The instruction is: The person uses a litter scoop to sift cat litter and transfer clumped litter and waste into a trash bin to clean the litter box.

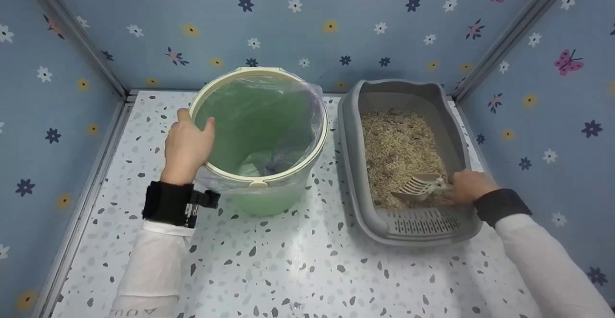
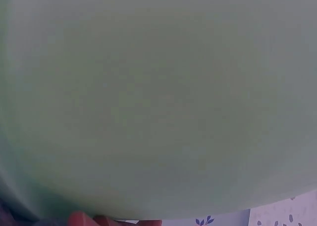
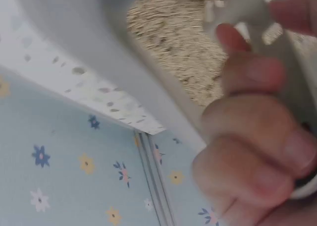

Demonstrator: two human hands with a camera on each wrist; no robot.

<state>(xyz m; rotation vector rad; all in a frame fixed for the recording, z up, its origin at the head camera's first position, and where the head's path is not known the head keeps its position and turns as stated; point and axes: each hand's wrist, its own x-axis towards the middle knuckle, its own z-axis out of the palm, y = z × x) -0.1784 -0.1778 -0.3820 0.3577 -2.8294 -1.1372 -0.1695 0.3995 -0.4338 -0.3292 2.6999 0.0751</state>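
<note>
A green trash bin (image 1: pixel 264 205) with a cream rim and a clear plastic liner (image 1: pixel 314 102) stands left of a grey litter box (image 1: pixel 352 164). My left hand (image 1: pixel 186 145) grips the bin's left rim, thumb over the inside and fingers outside. The bin's pale wall (image 2: pixel 158 102) fills most of the left wrist view. On the right, my right hand (image 1: pixel 473 187) holds a slotted litter scoop (image 1: pixel 420 187) by its handle, fingers curled round it. The scoop's head rests at the surface of the tan litter (image 1: pixel 401 145), near the box's front. Darker clumps show toward the back.
Flowered blue panels (image 1: pixel 307 15) stand at the back and on both sides, joined by metal corner strips. Bin and box stand on a white speckled floor (image 1: pixel 269 270). The litter box has a slotted front ledge (image 1: pixel 425 222). Crumpled plastic lies low inside the bin.
</note>
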